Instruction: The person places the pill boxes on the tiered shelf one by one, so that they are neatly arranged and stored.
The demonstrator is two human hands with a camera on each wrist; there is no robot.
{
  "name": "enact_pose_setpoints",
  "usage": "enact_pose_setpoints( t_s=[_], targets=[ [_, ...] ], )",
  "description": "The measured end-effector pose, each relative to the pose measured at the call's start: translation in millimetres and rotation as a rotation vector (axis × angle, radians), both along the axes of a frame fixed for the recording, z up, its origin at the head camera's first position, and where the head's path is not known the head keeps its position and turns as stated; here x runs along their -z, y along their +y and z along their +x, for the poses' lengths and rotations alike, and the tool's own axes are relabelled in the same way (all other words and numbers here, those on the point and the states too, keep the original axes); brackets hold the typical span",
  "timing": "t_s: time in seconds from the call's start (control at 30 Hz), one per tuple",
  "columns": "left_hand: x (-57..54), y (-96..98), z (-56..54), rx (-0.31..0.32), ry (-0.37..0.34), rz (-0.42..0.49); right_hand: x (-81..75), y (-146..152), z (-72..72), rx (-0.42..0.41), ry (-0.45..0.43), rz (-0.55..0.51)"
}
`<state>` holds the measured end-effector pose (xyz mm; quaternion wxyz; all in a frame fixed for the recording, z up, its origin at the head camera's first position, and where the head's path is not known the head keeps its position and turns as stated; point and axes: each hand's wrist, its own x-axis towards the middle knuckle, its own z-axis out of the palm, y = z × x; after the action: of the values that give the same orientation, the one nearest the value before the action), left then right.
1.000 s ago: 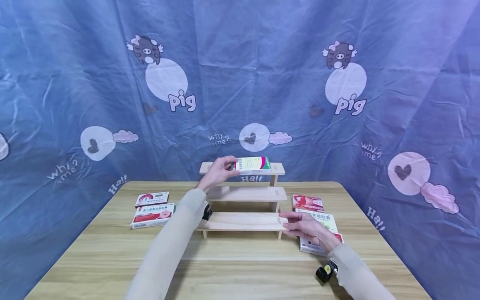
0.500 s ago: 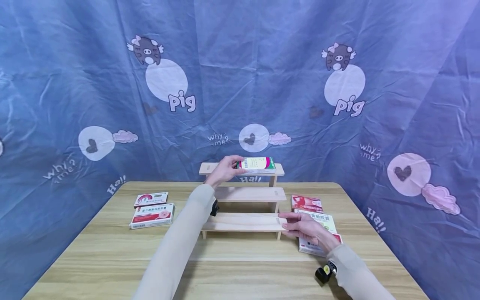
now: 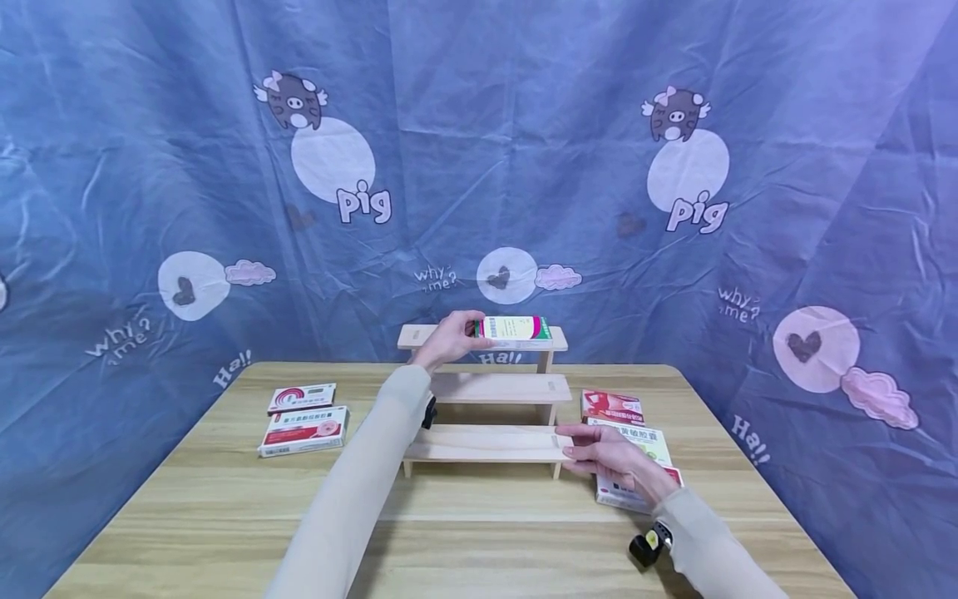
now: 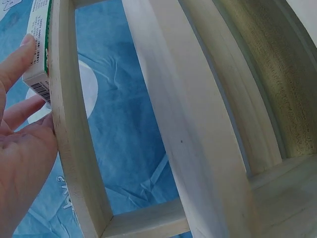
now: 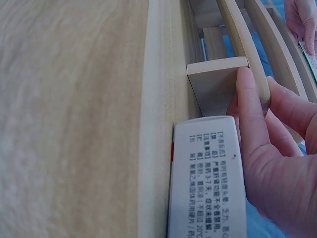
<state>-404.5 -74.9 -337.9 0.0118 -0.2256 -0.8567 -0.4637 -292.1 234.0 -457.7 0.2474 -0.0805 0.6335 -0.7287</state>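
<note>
My left hand (image 3: 451, 337) pinches the left end of a green, white and magenta medicine box (image 3: 516, 329). The box lies flat along the right part of the top step of a three-tier wooden display stand (image 3: 490, 387). In the left wrist view, the end of the medicine box (image 4: 37, 79) sits against the top board, with fingers around it. My right hand (image 3: 609, 453) grips the right end of the lowest step. The right wrist view shows the right hand's thumb and fingers (image 5: 250, 109) on either side of that board.
Two red-and-white medicine boxes (image 3: 303, 431) lie left of the stand. To its right are a red box (image 3: 612, 406), a white-and-green box (image 3: 649, 441) and another white-and-red box (image 3: 621, 495), partly behind the right hand. A blue printed curtain (image 3: 479, 166) hangs behind the table (image 3: 479, 549).
My left hand has shifted the medicine box rightward along the top step, and the box sits slightly lower. My right hand has stayed on the lowest step.
</note>
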Motion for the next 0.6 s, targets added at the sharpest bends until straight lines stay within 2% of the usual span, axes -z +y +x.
enact_pose_setpoints(
  t_s=[0.3, 0.6],
  targets=[
    [-1.4, 1.1, -1.1, -0.016, -0.02, -0.019, -1.8, 0.6, 0.3, -0.005, -0.001, 0.0],
    [-2.5, 2.3, -0.1, -0.001, -0.07, 0.028, -3.0, -0.1, 1.5, -0.007, -0.01, -0.014]
  ],
)
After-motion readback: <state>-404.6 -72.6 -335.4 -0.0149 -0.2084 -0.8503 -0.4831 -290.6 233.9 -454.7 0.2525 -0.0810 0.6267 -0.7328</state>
